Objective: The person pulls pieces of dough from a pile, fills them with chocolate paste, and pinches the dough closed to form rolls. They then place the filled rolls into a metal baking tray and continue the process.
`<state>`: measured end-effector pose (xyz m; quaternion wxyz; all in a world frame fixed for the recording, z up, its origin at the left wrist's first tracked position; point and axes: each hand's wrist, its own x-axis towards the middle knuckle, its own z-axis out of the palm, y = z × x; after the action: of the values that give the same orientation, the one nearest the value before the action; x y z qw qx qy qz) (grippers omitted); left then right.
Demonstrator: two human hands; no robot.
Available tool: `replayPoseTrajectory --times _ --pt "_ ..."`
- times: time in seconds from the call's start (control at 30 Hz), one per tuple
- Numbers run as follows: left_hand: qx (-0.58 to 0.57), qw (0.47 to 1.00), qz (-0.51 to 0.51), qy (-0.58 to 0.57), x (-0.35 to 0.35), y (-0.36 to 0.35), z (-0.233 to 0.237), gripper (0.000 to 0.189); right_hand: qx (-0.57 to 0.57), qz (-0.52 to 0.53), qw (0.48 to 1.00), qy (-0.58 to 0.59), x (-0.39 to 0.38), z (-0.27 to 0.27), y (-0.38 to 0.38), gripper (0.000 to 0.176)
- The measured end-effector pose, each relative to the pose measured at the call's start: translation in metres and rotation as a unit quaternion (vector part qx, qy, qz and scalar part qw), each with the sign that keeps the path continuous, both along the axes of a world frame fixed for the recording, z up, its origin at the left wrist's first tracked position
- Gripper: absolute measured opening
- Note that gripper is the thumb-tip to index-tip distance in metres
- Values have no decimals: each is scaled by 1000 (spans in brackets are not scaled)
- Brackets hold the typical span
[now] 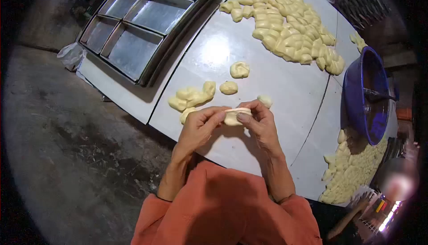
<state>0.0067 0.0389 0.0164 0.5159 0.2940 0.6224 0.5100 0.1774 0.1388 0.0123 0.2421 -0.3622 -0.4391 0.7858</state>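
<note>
Between both my hands is a small flattened piece of pale yellow dough [232, 117], raised just over the white table. My left hand [201, 127] pinches its left edge between thumb and fingers. On the right edge, my right hand [258, 122] grips it with the thumb on top. Beyond my hands lie a round dough piece [240, 70] and a smaller dough ball [228, 87]. Left of them sits a lumpy cluster of dough [191, 96], with another piece partly hidden by my left hand. One more dough piece [265, 101] rests behind my right fingers.
Metal baking pans [133, 49] stand at the table's left side. A large spread of dough pieces [290, 26] covers the back. To the right are a purple basin [354, 91] with a dark utensil in it and more dough pieces [352, 173]. A person [397, 178] is at far right.
</note>
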Motion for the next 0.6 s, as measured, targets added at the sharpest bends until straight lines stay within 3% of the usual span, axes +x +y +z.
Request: replayPoseTrajectory --times 0.07,0.17,0.2,0.23,0.3,0.4,0.53,0.6 --pt "45 998 51 -3 13 10 -1 42 -2 -32 999 27 -1 3 1 23" --pt "232 948 80 202 31 36 2 56 -30 -90 994 60 -7 15 -1 27" --pt "245 945 65 205 39 42 0 66 15 -67 996 56 -4 12 2 30" --pt "307 941 82 117 54 50 0 67 -20 -79 991 110 -2 12 1 29" --pt "352 922 61 151 68 62 -15 71 -88 -103 967 214 4 12 -2 28" --pt "376 921 92 47 97 80 -26 79 -140 -148 956 213 9 29 13 24" --pt "304 942 59 -127 122 90 -21 104 -126 -161 957 207 28 28 31 20" --pt "255 956 12 -146 126 91 -10 104 -113 -166 963 177 49 24 43 17"
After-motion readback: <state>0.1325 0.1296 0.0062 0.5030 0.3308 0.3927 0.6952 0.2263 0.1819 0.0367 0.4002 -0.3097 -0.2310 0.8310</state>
